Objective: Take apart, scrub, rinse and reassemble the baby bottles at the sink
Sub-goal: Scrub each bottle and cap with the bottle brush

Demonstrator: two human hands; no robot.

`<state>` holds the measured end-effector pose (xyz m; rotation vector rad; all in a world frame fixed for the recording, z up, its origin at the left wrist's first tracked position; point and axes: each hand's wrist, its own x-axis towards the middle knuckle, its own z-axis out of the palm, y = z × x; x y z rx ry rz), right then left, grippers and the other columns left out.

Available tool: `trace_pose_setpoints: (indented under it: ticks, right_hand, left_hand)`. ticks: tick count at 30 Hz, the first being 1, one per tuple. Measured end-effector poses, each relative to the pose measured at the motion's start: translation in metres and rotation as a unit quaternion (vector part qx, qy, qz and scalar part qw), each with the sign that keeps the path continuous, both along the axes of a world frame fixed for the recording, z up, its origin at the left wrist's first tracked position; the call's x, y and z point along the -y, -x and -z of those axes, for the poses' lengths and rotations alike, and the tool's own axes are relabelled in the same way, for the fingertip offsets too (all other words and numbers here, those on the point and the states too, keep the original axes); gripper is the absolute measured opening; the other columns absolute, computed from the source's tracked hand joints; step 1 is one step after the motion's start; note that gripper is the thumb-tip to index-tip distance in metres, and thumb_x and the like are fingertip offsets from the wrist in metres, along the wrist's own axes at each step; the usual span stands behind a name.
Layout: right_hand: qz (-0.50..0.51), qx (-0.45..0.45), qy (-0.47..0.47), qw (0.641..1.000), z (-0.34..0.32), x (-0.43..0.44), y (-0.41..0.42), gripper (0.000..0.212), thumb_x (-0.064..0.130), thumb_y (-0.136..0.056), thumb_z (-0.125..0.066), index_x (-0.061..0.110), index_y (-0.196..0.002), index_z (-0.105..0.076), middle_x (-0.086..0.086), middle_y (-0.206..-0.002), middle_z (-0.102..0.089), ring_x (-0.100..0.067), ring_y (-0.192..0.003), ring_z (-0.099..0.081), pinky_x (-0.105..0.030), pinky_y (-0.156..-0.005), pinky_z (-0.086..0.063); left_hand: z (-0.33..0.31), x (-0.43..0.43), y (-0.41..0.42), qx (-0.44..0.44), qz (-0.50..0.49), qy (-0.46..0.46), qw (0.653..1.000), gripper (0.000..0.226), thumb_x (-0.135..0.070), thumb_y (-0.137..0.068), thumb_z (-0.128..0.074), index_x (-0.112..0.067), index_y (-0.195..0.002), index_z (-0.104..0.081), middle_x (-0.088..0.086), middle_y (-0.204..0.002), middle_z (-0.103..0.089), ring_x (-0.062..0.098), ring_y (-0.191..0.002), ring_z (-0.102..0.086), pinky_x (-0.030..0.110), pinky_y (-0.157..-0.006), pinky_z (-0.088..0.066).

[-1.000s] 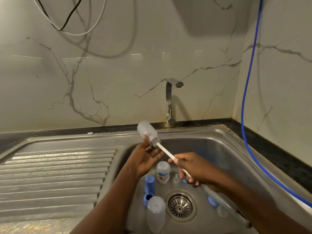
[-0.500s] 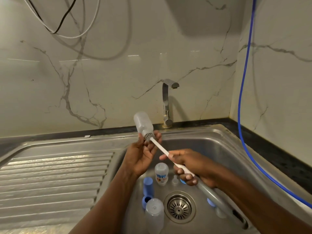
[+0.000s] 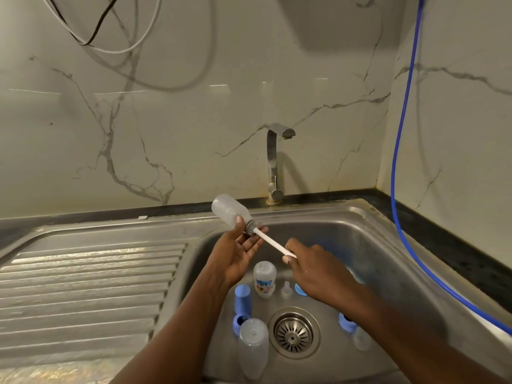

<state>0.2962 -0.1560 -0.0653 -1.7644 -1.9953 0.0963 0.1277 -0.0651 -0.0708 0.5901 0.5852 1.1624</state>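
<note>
— Where's the bottle (image 3: 228,210)?
— Over the sink (image 3: 346,214), in the left hand (image 3: 238,253), which holds it by the neck, base tilted toward ten o'clock.
— The right hand (image 3: 313,273)?
— Curled round the brush (image 3: 273,242) handle, which runs toward four o'clock. The bristles sit at the bottle's mouth.
— Anything else?
— Spare bottles (image 3: 264,282) and blue caps (image 3: 243,297) lie around the drain (image 3: 293,332).

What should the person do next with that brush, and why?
Probably push the brush deeper into the bottle. The left hand holds the clear bottle tilted over the sink, the right hand grips the white handle, and the bristles sit right at the bottle's mouth, mostly outside, so the inside is not being scrubbed now.
</note>
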Motion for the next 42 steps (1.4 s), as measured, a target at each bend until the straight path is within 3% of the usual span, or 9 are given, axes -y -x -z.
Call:
trace_pose_setpoints:
  ticks: [3, 7, 13, 22, 29, 33, 37, 40, 42]
  right_hand:
    - [-0.018, -0.107, 0.076, 0.991, -0.008, 0.0, 0.002, 0.016, 0.031, -0.1, -0.044, 0.022, -0.096, -0.057, 0.003, -0.068, -0.051, -0.017, -0.06, -0.053, -0.026, -0.048, -0.039]
    - [-0.08, -0.416, 0.279, 0.862, -0.019, 0.004, -0.001, 0.026, 0.028, -0.103, -0.041, 0.017, -0.104, -0.064, 0.006, -0.055, -0.042, -0.005, -0.039, -0.031, -0.017, -0.034, -0.025]
    - [-0.017, -0.119, 0.08, 0.989, -0.012, 0.003, 0.007, 0.025, 0.029, -0.101, -0.044, 0.013, -0.101, -0.064, -0.007, -0.079, -0.064, -0.022, -0.071, -0.061, -0.035, -0.067, -0.049]
    - [0.013, -0.03, -0.026, 0.999, -0.011, 0.003, 0.005, 0.013, 0.031, -0.094, -0.057, 0.019, -0.093, -0.059, 0.001, -0.081, -0.062, -0.018, -0.075, -0.06, -0.035, -0.067, -0.051]
    - [-0.052, -0.472, 0.249, 0.844, -0.026, 0.0, -0.001, 0.026, 0.015, -0.101, -0.046, 0.006, -0.096, -0.07, 0.001, -0.056, -0.052, -0.006, -0.04, -0.036, -0.017, -0.034, -0.027]
    - [0.022, -0.084, 0.096, 0.992, -0.013, 0.001, 0.009, 0.026, 0.02, -0.099, -0.043, 0.011, -0.1, -0.068, -0.005, -0.081, -0.065, -0.018, -0.069, -0.062, -0.025, -0.056, -0.043]
    - [0.029, 0.019, 0.061, 0.998, -0.004, 0.005, 0.014, 0.024, 0.026, -0.1, -0.04, 0.014, -0.103, -0.06, -0.011, -0.1, -0.061, -0.029, -0.086, -0.06, -0.032, -0.063, -0.039]
    - [-0.013, -0.121, 0.144, 0.982, -0.015, 0.008, 0.022, 0.028, 0.023, -0.101, -0.038, 0.012, -0.101, -0.064, -0.006, -0.084, -0.059, -0.014, -0.059, -0.051, -0.022, -0.044, -0.036]
    - [-0.049, -0.364, 0.263, 0.892, -0.028, 0.012, 0.02, 0.03, 0.026, -0.103, -0.037, 0.013, -0.096, -0.064, 0.0, -0.067, -0.048, -0.006, -0.044, -0.035, -0.016, -0.036, -0.026]
  left_hand:
    - [0.001, 0.002, -0.001, 0.019, 0.014, 0.008, 1.0, 0.045, -0.024, -0.1, -0.051, 0.001, -0.136, -0.044, 0.025, -0.119, -0.067, 0.033, -0.107, -0.069, 0.042, -0.087, -0.054]
    - [-0.003, 0.003, 0.008, 0.057, 0.056, -0.011, 0.997, 0.047, -0.023, -0.096, -0.046, -0.003, -0.138, -0.044, 0.024, -0.126, -0.064, 0.033, -0.115, -0.065, 0.047, -0.096, -0.048]
    - [-0.001, 0.005, -0.005, -0.021, 0.018, 0.018, 0.999, 0.049, -0.039, -0.1, -0.05, 0.0, -0.13, -0.052, 0.02, -0.112, -0.071, 0.031, -0.102, -0.07, 0.043, -0.086, -0.055]
    - [-0.002, 0.0, 0.0, 0.036, -0.049, 0.021, 0.998, 0.055, -0.018, -0.092, -0.063, 0.003, -0.137, -0.04, 0.026, -0.118, -0.062, 0.032, -0.095, -0.07, 0.042, -0.079, -0.058]
    - [-0.008, 0.003, 0.002, 0.105, 0.049, -0.013, 0.993, 0.057, -0.027, -0.091, -0.054, 0.006, -0.136, -0.041, 0.028, -0.114, -0.068, 0.035, -0.104, -0.07, 0.047, -0.095, -0.055]
    - [0.001, 0.005, -0.009, -0.051, 0.046, 0.039, 0.997, 0.058, -0.042, -0.095, -0.055, 0.003, -0.131, -0.052, 0.021, -0.113, -0.068, 0.033, -0.111, -0.064, 0.049, -0.1, -0.048]
    - [0.004, 0.001, -0.005, -0.071, -0.043, 0.057, 0.995, 0.058, -0.026, -0.089, -0.069, 0.002, -0.134, -0.048, 0.019, -0.104, -0.064, 0.029, -0.096, -0.064, 0.041, -0.08, -0.054]
    - [0.004, 0.0, -0.001, 0.011, -0.066, 0.067, 0.996, 0.06, -0.024, -0.095, -0.06, 0.005, -0.142, -0.037, 0.024, -0.118, -0.06, 0.033, -0.1, -0.064, 0.045, -0.086, -0.055]
    - [-0.004, -0.003, 0.007, 0.107, -0.022, 0.045, 0.993, 0.057, -0.03, -0.1, -0.05, 0.007, -0.142, -0.037, 0.028, -0.122, -0.061, 0.035, -0.104, -0.065, 0.046, -0.088, -0.058]
